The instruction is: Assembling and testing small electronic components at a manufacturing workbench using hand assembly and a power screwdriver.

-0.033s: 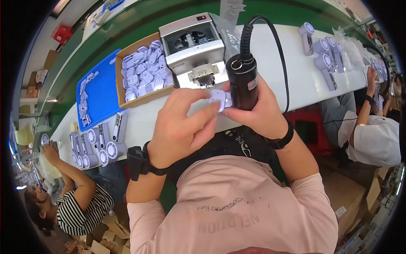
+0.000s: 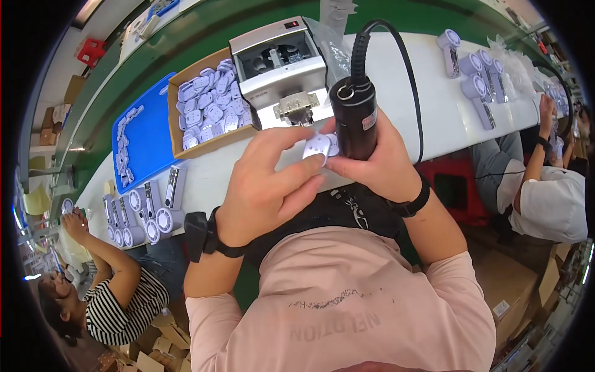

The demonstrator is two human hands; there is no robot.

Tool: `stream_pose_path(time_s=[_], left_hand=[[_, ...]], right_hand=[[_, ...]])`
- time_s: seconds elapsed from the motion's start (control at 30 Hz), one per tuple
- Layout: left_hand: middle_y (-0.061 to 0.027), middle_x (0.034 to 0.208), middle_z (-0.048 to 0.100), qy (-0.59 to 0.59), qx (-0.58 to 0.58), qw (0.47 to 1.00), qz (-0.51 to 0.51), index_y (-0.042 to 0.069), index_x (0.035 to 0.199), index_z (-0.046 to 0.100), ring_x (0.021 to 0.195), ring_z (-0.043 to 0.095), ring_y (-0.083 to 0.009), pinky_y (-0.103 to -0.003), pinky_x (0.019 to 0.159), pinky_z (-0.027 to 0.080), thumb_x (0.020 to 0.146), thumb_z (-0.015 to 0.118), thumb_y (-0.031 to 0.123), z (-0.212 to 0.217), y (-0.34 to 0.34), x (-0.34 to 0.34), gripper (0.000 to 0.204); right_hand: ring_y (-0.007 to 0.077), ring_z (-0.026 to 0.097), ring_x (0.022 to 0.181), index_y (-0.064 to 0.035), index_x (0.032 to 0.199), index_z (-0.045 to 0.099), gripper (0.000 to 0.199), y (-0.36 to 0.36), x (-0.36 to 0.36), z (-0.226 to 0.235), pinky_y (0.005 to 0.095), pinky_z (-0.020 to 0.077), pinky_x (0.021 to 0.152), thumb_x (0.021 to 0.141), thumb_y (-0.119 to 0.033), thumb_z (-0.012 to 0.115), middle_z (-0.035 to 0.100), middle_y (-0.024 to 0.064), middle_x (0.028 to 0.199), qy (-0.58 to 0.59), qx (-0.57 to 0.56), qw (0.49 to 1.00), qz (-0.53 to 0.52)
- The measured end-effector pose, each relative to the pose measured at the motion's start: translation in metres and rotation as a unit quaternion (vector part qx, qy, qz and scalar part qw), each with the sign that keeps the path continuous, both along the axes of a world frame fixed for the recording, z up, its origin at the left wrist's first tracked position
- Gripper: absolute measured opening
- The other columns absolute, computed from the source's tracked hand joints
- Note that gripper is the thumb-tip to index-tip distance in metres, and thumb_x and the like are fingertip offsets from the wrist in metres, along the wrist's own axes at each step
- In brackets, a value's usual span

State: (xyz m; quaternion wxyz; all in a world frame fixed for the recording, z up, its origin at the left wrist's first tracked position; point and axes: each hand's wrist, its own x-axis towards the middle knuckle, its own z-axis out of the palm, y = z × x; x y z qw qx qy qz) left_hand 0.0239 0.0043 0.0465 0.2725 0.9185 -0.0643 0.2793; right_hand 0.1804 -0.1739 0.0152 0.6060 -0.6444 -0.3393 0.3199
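Note:
Between its thumb and fingertips my left hand [image 2: 263, 180] pinches a small lavender plastic cover [image 2: 317, 147] with small holes in its face. My right hand [image 2: 387, 155] is wrapped round a black electric screwdriver [image 2: 354, 121], whose cable rises from the top. Its thumb reaches toward a second lavender piece, partly hidden behind the first cover; whether that hand grips it I cannot tell. Just beyond both hands stands a silver screw feeder [image 2: 279, 65] with a metal bracket at its front.
Left of the feeder, a cardboard box [image 2: 176, 127] holds many lavender covers. Beside it lies a blue tray [image 2: 145, 139] with thin lavender parts. Several lavender handheld fans [image 2: 149, 214] lie at the left, more fans [image 2: 475, 90] at the right. Co-workers sit on both sides.
The cover in my left fingers has tilted and shifted slightly toward me. My left fingertips moved a little with it; the right hand stays nearly still round the screwdriver.

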Motion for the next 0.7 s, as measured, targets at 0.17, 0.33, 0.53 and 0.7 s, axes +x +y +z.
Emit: stream_pose_path(time_s=[0.17,0.33,0.53,0.7], left_hand=[[-0.0134,0.114,0.070,0.011,-0.060,0.998,-0.015,0.006,0.111,0.079,0.096,0.069,-0.0328,-0.041,0.081,0.058,0.080,0.089,0.008,-0.018,-0.001,0.019,0.033],[-0.0146,0.120,0.071,0.041,-0.016,0.999,0.000,0.006,0.111,0.080,0.100,0.071,-0.0325,-0.040,0.084,0.059,0.083,0.088,0.011,-0.009,-0.005,0.026,0.029],[-0.0148,0.122,0.071,0.024,-0.102,0.994,0.025,0.004,0.113,0.080,0.101,0.072,-0.0306,-0.037,0.086,0.059,0.089,0.086,0.010,-0.023,-0.010,0.021,0.026],[-0.0163,0.126,0.071,0.014,-0.196,0.976,0.092,0.002,0.115,0.079,0.107,0.072,-0.0298,-0.037,0.091,0.058,0.094,0.082,0.008,-0.033,-0.012,0.007,0.022]], right_hand=[[0.0153,0.068,0.116,-0.0035,0.144,0.054,0.073,-0.007,0.009,-0.001,0.0341,0.0566,0.100,0.080,0.001,0.089,0.070,0.0069,0.128,-0.012,-0.004,1.000,-0.004],[0.0160,0.068,0.118,-0.0032,0.147,0.052,0.077,-0.011,0.014,-0.009,0.0348,0.0570,0.102,0.080,0.000,0.090,0.069,0.0073,0.129,-0.029,0.022,0.998,0.054],[0.0163,0.068,0.119,-0.0028,0.144,0.054,0.076,-0.015,0.019,-0.012,0.0350,0.0572,0.102,0.079,0.000,0.093,0.070,0.0079,0.129,0.035,0.002,0.998,0.059],[0.0167,0.069,0.117,-0.0024,0.139,0.056,0.071,-0.014,0.024,-0.011,0.0349,0.0572,0.102,0.079,0.001,0.094,0.072,0.0087,0.128,0.110,0.016,0.991,0.072]])
